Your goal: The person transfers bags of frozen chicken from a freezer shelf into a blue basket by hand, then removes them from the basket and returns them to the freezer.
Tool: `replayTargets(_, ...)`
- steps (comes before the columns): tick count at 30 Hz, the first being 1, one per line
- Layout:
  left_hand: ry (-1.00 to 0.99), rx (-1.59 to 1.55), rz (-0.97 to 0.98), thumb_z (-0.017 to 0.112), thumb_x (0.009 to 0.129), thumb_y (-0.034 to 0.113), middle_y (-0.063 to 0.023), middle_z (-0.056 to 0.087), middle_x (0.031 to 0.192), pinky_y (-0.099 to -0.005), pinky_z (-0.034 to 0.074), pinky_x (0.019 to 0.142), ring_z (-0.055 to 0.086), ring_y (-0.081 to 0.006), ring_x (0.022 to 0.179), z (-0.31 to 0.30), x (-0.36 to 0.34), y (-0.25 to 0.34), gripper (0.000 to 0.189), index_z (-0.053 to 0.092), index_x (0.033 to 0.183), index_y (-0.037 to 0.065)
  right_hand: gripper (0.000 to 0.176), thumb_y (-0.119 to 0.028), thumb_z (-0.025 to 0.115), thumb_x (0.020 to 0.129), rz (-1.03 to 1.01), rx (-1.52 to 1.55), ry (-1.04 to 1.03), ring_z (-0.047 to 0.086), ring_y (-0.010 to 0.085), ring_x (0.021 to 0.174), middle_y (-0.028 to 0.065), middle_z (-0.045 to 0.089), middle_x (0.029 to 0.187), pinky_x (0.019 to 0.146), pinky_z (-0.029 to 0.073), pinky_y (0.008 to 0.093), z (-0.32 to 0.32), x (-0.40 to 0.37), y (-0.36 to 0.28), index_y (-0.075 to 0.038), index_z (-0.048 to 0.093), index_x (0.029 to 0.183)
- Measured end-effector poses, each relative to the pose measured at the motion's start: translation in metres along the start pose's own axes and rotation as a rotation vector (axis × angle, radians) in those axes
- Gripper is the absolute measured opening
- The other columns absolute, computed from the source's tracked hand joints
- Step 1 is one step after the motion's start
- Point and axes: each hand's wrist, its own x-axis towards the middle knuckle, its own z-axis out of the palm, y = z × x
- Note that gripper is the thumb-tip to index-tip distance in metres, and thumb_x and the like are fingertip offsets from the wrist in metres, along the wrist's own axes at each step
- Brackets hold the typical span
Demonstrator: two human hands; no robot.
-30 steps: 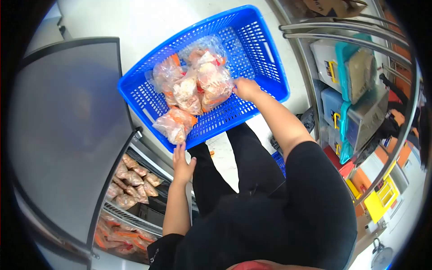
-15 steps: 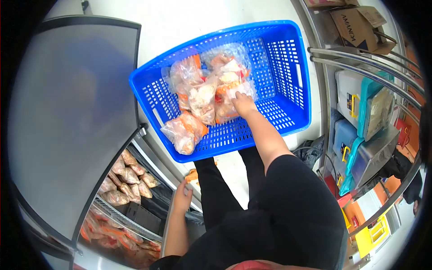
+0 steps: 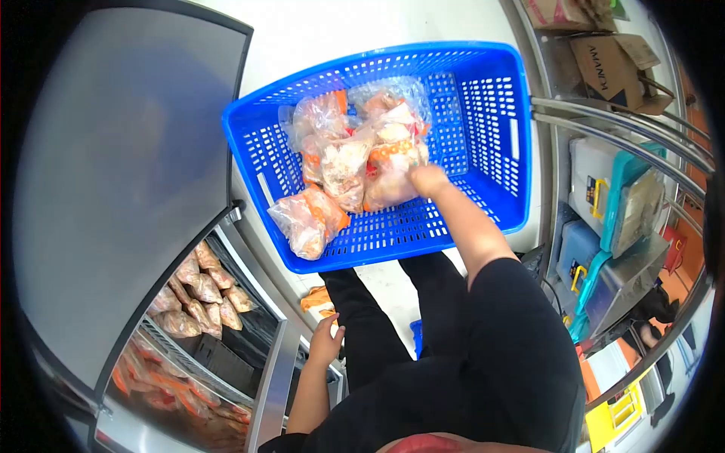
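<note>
Several clear bags with orange print and pale, frozen-looking contents lie in a large blue plastic basket. My right hand is inside it, at the right side of a bag. Its fingers are mostly hidden behind or under that bag, so its grip cannot be made out. Lower down, my left hand hangs beside my leg with nothing in it, fingers apart. Near it is the edge of an open freezer.
The freezer's grey door stands open at left, with bags of food on its shelves. Metal rails, a cardboard box and lidded plastic bins are at right. An orange-and-white thing lies on the floor.
My right hand has moved from the top of the bag to its right side, its fingers now hidden. My left hand has shifted slightly right and down. The whole view has shifted a little.
</note>
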Motion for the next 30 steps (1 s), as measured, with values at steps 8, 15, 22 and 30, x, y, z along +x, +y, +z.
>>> replayTargets(8, 0.148, -0.104, 0.081, 0.062, 0.079, 0.023, -0.0156, 0.056, 0.109, -0.0347, 0.041, 0.089, 0.053, -0.0280, 0.105, -0.041, -0.056, 0.034, 0.043, 0.050, 0.117, 0.006, 0.013, -0.015, 0.052, 0.072, -0.559, -0.360, 0.270, 0.058, 0.0191, 0.081, 0.0039, 0.060, 0.081, 0.083, 0.039, 0.0447, -0.088, -0.192, -0.122, -0.011, 0.064, 0.076)
replayTargets(15, 0.485, -0.276, 0.307, 0.080, 0.053, 0.048, -0.0240, 0.033, 0.130, -0.0427, 0.033, 0.098, 0.038, -0.0375, 0.117, -0.082, -0.153, 0.048, 0.110, 0.021, 0.133, 0.002, 0.013, -0.021, 0.053, 0.070, -1.227, -0.651, 0.605, 0.051, 0.0143, 0.083, -0.0031, 0.054, 0.079, 0.076, 0.038, 0.0376, -0.293, -0.407, -0.286, -0.014, 0.060, 0.078)
replayTargets(22, 1.260, -0.005, 0.815, 0.085, 0.045, 0.041, -0.0190, 0.028, 0.134, -0.0433, 0.028, 0.101, 0.031, -0.0338, 0.124, -0.211, -0.308, 0.080, 0.117, 0.020, 0.135, 0.006, 0.013, -0.020, 0.058, 0.062, -1.681, -0.718, 0.993, 0.048, 0.0121, 0.075, -0.0054, 0.043, 0.071, 0.071, 0.035, 0.0396, -0.370, -0.528, -0.454, -0.017, 0.057, 0.075)
replayTargets(30, 0.953, -1.242, 0.983, 0.078, 0.062, 0.017, -0.0100, 0.050, 0.118, -0.0334, 0.041, 0.091, 0.048, -0.0178, 0.109, -0.241, -0.409, 0.020, 0.084, 0.031, 0.130, 0.000, 0.013, -0.017, 0.060, 0.063, -2.038, -0.829, 0.858, 0.049, 0.0133, 0.082, -0.0036, 0.047, 0.071, 0.079, 0.031, 0.0406, -0.382, -0.586, -0.678, -0.017, 0.058, 0.076)
